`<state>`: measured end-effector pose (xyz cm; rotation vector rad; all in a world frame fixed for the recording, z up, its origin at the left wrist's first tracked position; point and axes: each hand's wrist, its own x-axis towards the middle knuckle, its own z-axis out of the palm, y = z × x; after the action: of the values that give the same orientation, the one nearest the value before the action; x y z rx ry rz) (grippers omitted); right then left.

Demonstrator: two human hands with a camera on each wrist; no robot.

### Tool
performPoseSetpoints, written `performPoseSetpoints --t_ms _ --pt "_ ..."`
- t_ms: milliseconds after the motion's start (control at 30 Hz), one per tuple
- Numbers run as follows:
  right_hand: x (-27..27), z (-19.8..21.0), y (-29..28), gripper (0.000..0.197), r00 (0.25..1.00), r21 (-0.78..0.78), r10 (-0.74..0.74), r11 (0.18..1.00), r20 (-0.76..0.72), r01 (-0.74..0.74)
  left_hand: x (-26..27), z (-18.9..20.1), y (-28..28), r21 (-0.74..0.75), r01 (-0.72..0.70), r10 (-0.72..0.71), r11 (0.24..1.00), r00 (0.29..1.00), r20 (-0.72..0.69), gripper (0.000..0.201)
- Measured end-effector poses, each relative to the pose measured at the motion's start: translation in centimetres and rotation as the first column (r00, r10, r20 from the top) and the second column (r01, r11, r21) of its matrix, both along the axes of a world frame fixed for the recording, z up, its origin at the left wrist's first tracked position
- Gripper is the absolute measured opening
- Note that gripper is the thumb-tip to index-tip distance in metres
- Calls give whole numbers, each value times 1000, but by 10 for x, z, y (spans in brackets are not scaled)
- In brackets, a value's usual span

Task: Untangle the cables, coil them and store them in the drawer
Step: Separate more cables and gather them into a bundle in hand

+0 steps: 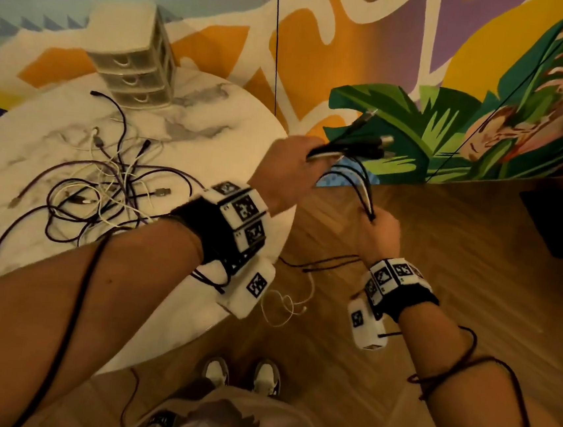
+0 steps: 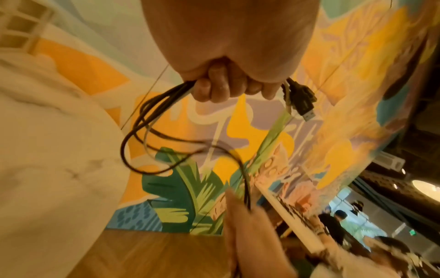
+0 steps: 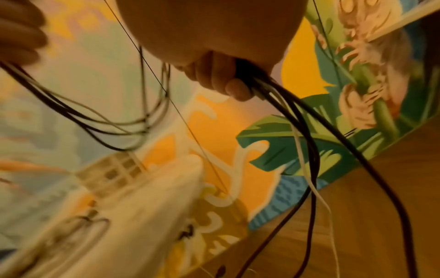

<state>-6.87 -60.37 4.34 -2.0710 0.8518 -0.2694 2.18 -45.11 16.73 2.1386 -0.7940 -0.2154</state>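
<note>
Past the round white marble counter (image 1: 212, 131) edge, over wooden floor (image 1: 440, 263), both left hand (image 1: 287, 172) and right hand (image 1: 379, 235) fingers clench a black-and-white cable bundle (image 1: 355, 179).

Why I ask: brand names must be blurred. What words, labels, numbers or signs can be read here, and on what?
Nothing reads as a whole word.
mural: large white painted letters, cropped; no word legible.
square markers on both wrist bands: code patterns, no letters.
shirt patch: too blurred.
USB plug: no marking legible.
</note>
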Motion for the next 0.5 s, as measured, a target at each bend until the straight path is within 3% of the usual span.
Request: performPoseSetpoints --t_ms 100,167,233,300,367,400,433,467,500 --pt "-8 -24 -23 33 974 -63 -10 998 -227 -5 13 14 4 -126 -93 79 988 991 -112 39" --pt "-11 -35 -28 25 894 -11 114 991 -432 -132 13 19 2 -206 -129 81 970 971 -226 43" --pt "-8 -31 -22 25 868 -26 222 965 -444 -260 6 14 -5 -270 -135 38 953 941 -336 44" --pt "-2 -2 -7 26 945 -23 281 957 -168 -289 -8 4 -14 -280 -128 -10 951 896 -444 41" --pt "2 35 8 28 949 226 244 931 201 -287 -18 -15 -18 -268 -109 -53 957 844 -534 35" --pt "3 52 12 30 919 401 217 849 328 -344 -26 -22 -20 -244 -109 -54 964 816 -575 34" --pt "4 64 15 31 895 581 167 708 414 -401 -28 -30 -18 -204 -109 -33 973 809 -587 31" --pt "3 71 16 32 879 712 104 546 464 -441 -33 -34 -26 -181 -104 -25 978 804 -595 26" --pt "3 76 16 35 871 757 88 458 484 -466 -36 -44 -32 -134 -88 -13 987 790 -612 17"
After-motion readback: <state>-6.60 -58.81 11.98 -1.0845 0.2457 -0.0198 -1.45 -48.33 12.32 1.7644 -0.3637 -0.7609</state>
